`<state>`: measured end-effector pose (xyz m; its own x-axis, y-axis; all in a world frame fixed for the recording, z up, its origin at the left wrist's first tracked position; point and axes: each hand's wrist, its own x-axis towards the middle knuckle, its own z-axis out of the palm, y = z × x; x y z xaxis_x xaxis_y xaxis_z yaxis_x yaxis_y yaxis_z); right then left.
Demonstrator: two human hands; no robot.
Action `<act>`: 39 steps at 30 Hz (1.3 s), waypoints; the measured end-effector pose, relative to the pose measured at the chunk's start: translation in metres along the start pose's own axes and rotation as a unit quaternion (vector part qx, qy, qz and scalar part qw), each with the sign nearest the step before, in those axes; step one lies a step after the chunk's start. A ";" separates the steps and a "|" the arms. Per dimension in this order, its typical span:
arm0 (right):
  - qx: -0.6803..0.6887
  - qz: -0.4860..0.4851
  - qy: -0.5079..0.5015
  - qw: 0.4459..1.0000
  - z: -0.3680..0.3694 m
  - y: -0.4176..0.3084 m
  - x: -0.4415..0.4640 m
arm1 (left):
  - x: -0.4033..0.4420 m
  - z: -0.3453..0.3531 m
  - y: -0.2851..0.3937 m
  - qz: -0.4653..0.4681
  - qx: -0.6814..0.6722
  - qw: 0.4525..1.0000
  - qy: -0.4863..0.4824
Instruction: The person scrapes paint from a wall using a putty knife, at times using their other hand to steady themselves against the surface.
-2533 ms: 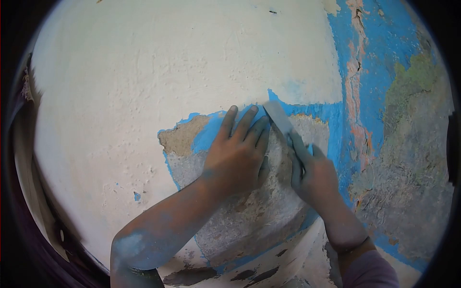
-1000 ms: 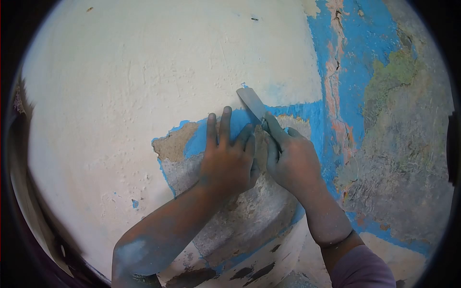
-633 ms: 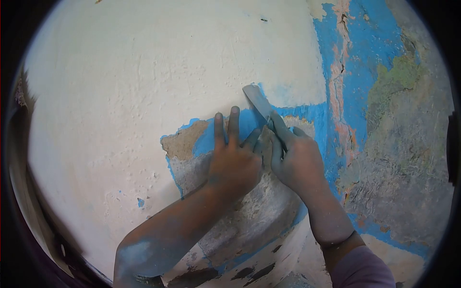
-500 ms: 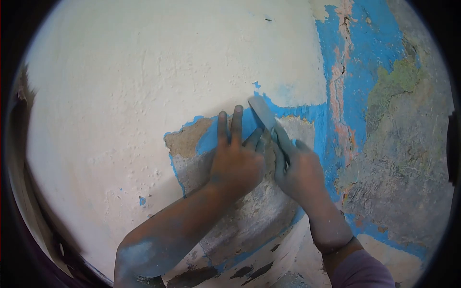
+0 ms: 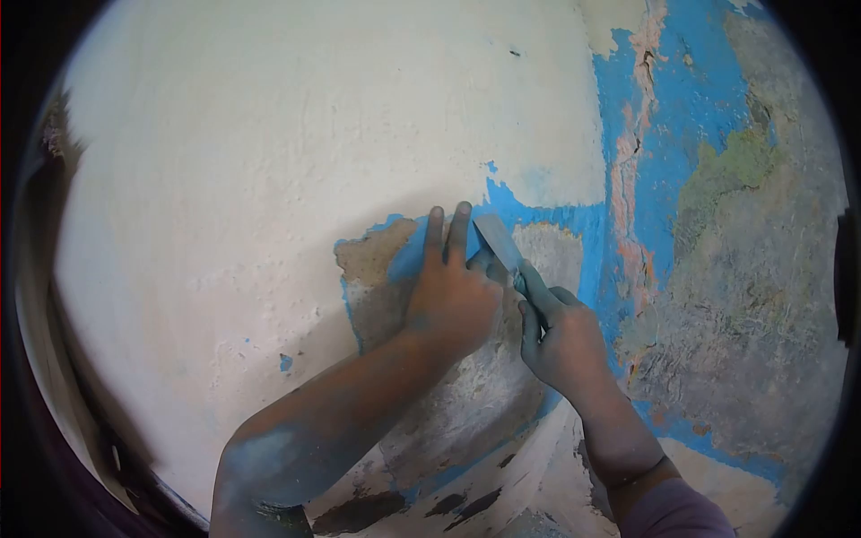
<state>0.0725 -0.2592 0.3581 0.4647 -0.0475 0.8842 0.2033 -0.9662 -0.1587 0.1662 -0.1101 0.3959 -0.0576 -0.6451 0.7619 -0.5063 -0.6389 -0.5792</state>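
A scraper (image 5: 498,240) sits just right of the frame's centre, its blade slanting up and left over blue paint (image 5: 504,204). The right hand (image 5: 567,339) is closed around its handle, one finger stretched toward the blade, probably to guide pressure. Just left, the left hand (image 5: 456,300) lies spread, apparently bracing on the wall (image 5: 242,152); whether its bent fingers touch the blade, I cannot tell. Bare grey plaster (image 5: 466,412) shows below.

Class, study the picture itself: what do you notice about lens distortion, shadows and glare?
Head view: rounded black borders suggest a wide, fisheye-like lens; head view: a soft shadow darkens the white wall beside the left hand; head view: no strong glare, even on the scraper blade.
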 end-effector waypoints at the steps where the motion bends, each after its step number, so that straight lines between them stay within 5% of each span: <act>1: 0.013 0.011 -0.006 1.000 0.002 -0.001 0.000 | 0.001 -0.005 0.000 0.006 0.015 0.999 -0.041; 5: 0.000 -0.001 0.021 1.000 -0.010 -0.010 0.022 | 0.012 -0.022 0.001 0.002 0.020 0.986 -0.164; 12: 0.004 0.013 0.020 1.000 0.012 -0.002 0.001 | 0.003 -0.006 -0.006 0.023 0.016 0.999 -0.023; 17: -0.001 0.015 0.046 0.999 0.008 -0.013 0.023 | 0.015 -0.027 -0.005 0.017 0.012 0.985 -0.173; 21: 0.001 0.014 0.035 0.999 0.001 -0.014 0.021 | 0.011 -0.022 -0.007 0.015 -0.001 0.985 -0.172; 24: 0.015 0.022 0.028 0.999 0.010 -0.006 0.001 | 0.006 -0.010 -0.009 0.026 0.005 0.998 -0.052; 27: 0.021 0.025 0.037 0.999 0.012 -0.008 0.016 | 0.010 -0.019 -0.008 0.020 0.022 0.996 -0.082; 29: 0.016 0.029 0.050 0.998 0.011 -0.011 0.026 | 0.016 -0.029 -0.009 0.031 -0.017 0.981 -0.191; 35: 0.025 0.028 0.042 0.998 0.015 -0.010 0.001 | 0.003 -0.003 -0.007 0.014 -0.006 0.998 -0.060; 39: 0.033 0.037 0.020 0.999 0.007 0.000 0.014 | 0.008 -0.010 -0.002 0.024 0.030 0.984 -0.173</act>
<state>0.0853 -0.2582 0.3671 0.4469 -0.1302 0.8851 0.2267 -0.9406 -0.2528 0.1580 -0.1097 0.4067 0.2216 -0.7726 0.5950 -0.4579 -0.6211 -0.6360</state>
